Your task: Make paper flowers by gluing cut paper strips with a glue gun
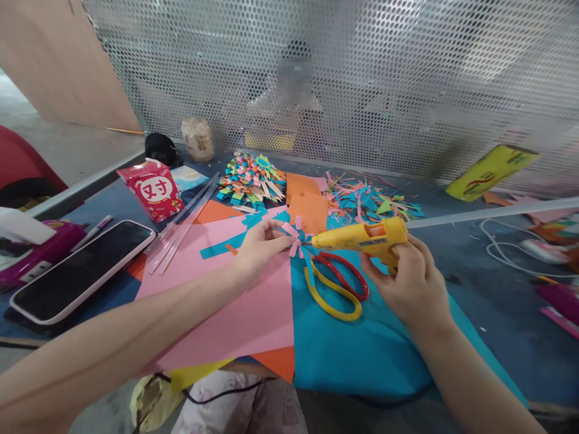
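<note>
Head view: left fingers (275, 236) seemingly pinch pink paper piece (294, 238); right hand (414, 283) grips glue gun (362, 237).

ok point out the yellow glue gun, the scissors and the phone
yellow plastic glue gun (362, 236), head view, on its barrel
red and yellow handled scissors (337, 283), head view, on the handle loops
black phone in a pink case (84, 268), head view, mid screen

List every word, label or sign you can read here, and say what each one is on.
"又寸": white characters on the red packet left of the pink paper.
Yellow box at the far right: a red and green mark, too blurred to read.
Yellow glue gun in the right hand: a small blue label, too small to read.
Nothing else legible.
</note>
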Available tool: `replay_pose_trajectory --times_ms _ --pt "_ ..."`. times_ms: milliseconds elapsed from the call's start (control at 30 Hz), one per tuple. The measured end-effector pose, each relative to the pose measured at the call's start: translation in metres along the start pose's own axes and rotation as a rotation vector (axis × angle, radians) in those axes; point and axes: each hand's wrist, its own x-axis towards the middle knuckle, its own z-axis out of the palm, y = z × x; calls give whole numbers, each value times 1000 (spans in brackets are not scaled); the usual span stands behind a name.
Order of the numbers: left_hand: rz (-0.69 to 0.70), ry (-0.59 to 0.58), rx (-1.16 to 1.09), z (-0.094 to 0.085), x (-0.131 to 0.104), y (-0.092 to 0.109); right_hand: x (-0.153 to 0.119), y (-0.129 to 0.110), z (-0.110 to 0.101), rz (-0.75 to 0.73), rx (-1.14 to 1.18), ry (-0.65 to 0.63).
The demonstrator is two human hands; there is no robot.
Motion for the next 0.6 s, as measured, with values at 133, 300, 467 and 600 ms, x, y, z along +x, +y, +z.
replay_pose_trajectory --times_ms 133,300,467,600 --pt "39 -35 32 -3 2 -2 -2 1 1 -37 -65 -24" --pt "52 -44 37 -5 2 -3 -2 0 -1 -104 -112 15" --pt "53 -35 67 -5 2 0 0 0 -3 -114 -170 63" --pt "47 27 78 -6 4 0 3 0 -2 -226 -235 183"
